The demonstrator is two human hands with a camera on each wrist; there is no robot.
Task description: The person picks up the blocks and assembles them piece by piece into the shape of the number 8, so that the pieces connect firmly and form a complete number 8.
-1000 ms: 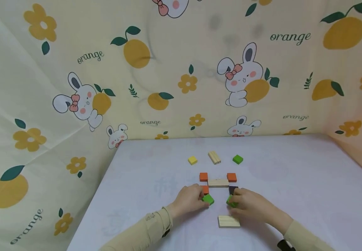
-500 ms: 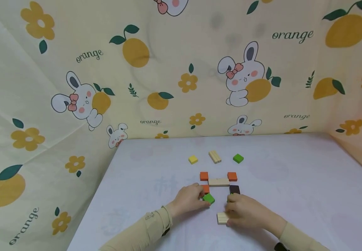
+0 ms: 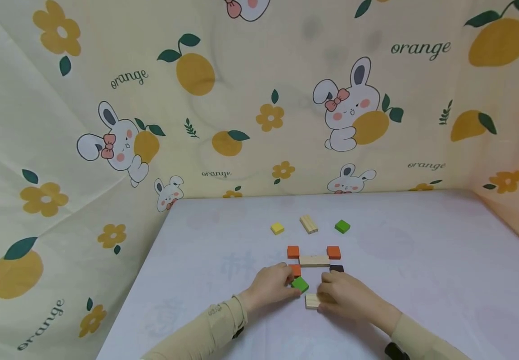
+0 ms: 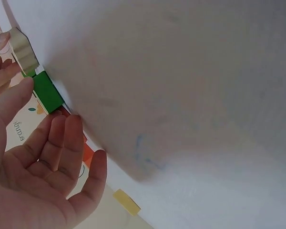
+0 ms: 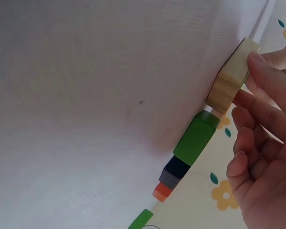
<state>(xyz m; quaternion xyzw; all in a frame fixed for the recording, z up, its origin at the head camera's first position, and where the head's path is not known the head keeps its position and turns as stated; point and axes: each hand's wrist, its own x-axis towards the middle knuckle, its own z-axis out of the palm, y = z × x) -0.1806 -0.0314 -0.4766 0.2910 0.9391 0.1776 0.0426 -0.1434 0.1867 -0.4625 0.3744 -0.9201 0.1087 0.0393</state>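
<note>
My left hand pinches a green block between thumb and fingers, beside an orange block that it partly covers. My right hand grips one end of a plain wooden block lying just below that green block. In the right wrist view, the thumb presses one side of the wooden block. Another green block and a black block line up beyond it. The right hand hides this second green block in the head view, where part of the black block shows.
A wooden bar lies between two orange blocks, one left and one right. Farther back are a yellow block, a slanted wooden block and a green block. A printed curtain hangs behind the white table.
My right hand has left the right green block and taken hold of the wooden block. That block has slid left and away from me, towards the left green block. The left hand stays put.
</note>
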